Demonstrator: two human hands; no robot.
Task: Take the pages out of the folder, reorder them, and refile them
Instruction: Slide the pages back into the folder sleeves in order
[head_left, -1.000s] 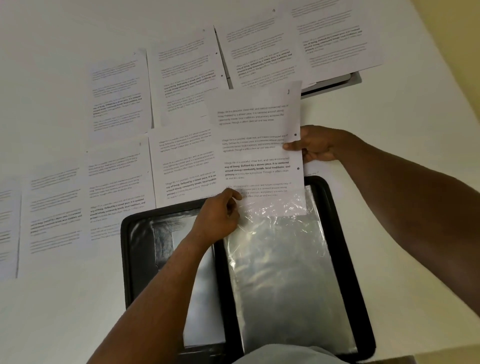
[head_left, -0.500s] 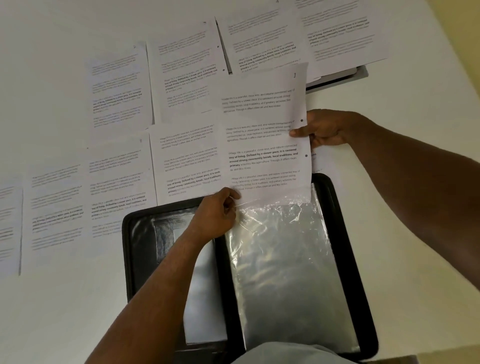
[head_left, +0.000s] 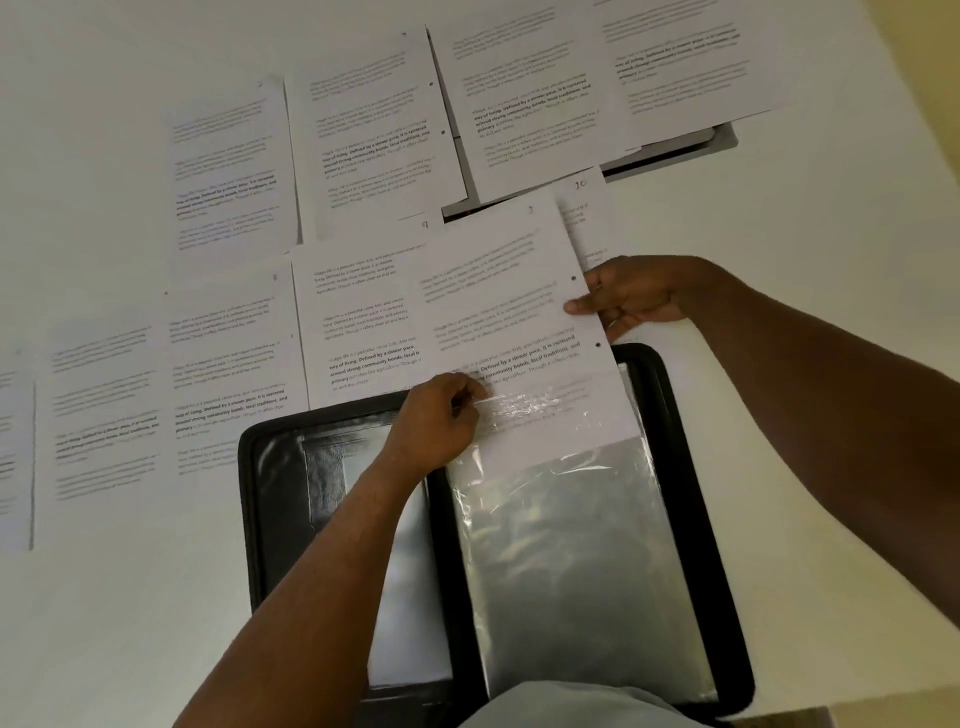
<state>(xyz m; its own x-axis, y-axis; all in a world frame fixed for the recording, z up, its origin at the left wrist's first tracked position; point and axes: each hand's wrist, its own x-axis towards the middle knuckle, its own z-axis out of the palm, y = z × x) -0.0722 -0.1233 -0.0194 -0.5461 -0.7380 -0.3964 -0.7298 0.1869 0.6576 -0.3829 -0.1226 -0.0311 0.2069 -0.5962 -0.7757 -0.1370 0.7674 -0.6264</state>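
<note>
Refiling is just starting: the left hand (head_left: 439, 415) pinches open the clear plastic sleeve (head_left: 571, 545) of the black folder (head_left: 691, 467), right hand (head_left: 631, 296) fingers pinching one white printed page (head_left: 498, 312) half inserted; many printed pages (head_left: 234, 171) lie spread on the white counter (head_left: 130, 623).

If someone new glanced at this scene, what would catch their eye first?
Probably the printed page at centre, its lower edge inside the clear sleeve of the open black folder. The right hand pinches its right edge; the left hand holds the sleeve's mouth. Other pages lie in rows on the white table behind.
</note>
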